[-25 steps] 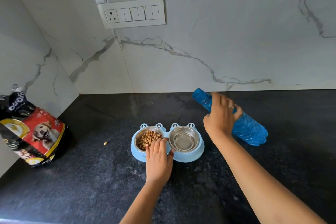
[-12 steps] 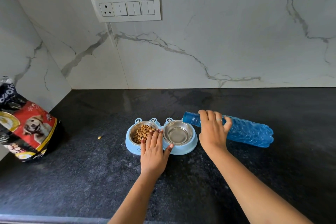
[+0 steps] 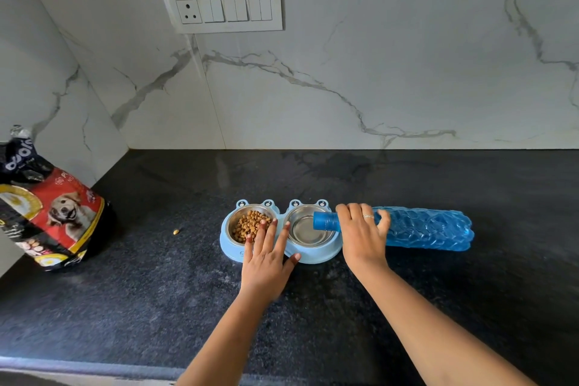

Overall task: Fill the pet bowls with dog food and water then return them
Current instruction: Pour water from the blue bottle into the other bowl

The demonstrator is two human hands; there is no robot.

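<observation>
A light blue double pet feeder (image 3: 327, 255) stands on the black counter. Its left steel bowl (image 3: 233, 222) holds brown kibble (image 3: 247, 224). Its right steel bowl (image 3: 302, 236) looks shiny inside; I cannot tell whether water is in it. My left hand (image 3: 268, 255) rests flat with straight fingers on the feeder's front, between the two bowls. My right hand (image 3: 362, 236) grips the neck of a blue plastic bottle (image 3: 426, 229). The bottle lies nearly level, its mouth over the right bowl.
A red and black dog food bag (image 3: 51, 210) stands at the left by the side wall. One loose kibble (image 3: 176, 231) lies on the counter (image 3: 156, 291) left of the feeder. A switch panel (image 3: 225, 8) is on the marble back wall. The counter's front edge runs along the bottom.
My right hand tipped the bottle from a slant down to nearly level and brought its mouth left over the right bowl. My left hand stayed on the feeder.
</observation>
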